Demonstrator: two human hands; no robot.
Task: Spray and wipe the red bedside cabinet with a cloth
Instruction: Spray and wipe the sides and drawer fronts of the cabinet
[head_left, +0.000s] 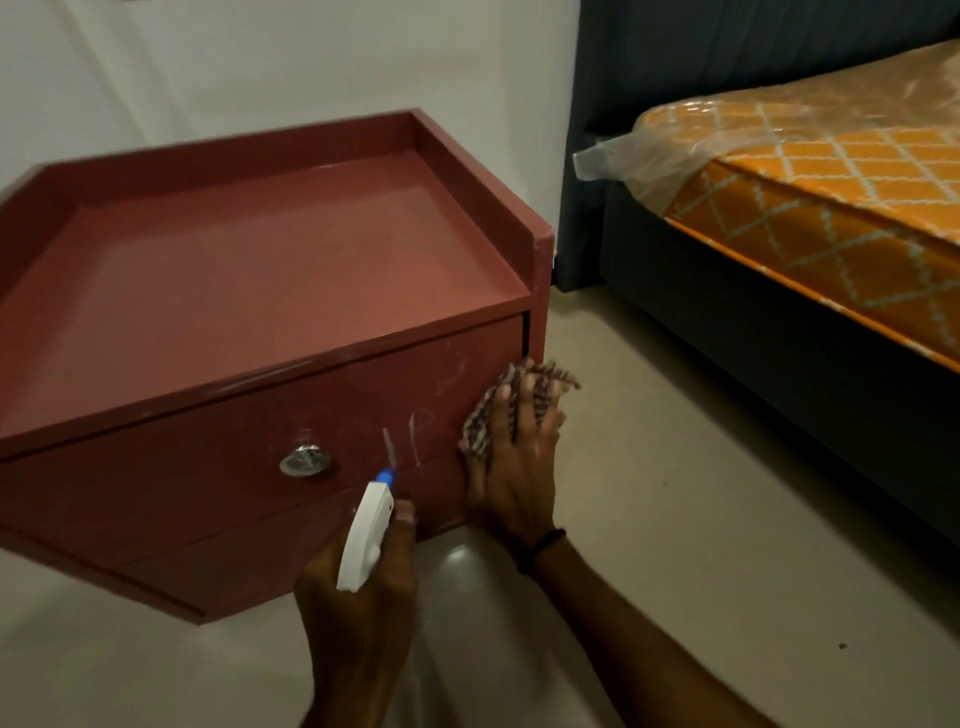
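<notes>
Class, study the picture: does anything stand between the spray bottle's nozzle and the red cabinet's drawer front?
Nothing visible does. The spray bottle, gripped by the left hand, points its nozzle at the drawer front. The right hand presses the cloth further right and the knob sits to the left, both outside that line.

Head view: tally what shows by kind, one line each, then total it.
Red bedside cabinet: 1
Drawer knob: 1
Spray bottle: 1
Checked cloth: 1
Mattress: 1
Hands: 2, the left hand gripping the bottle, the right hand pressing the cloth on the drawer front
Total: 7
</notes>
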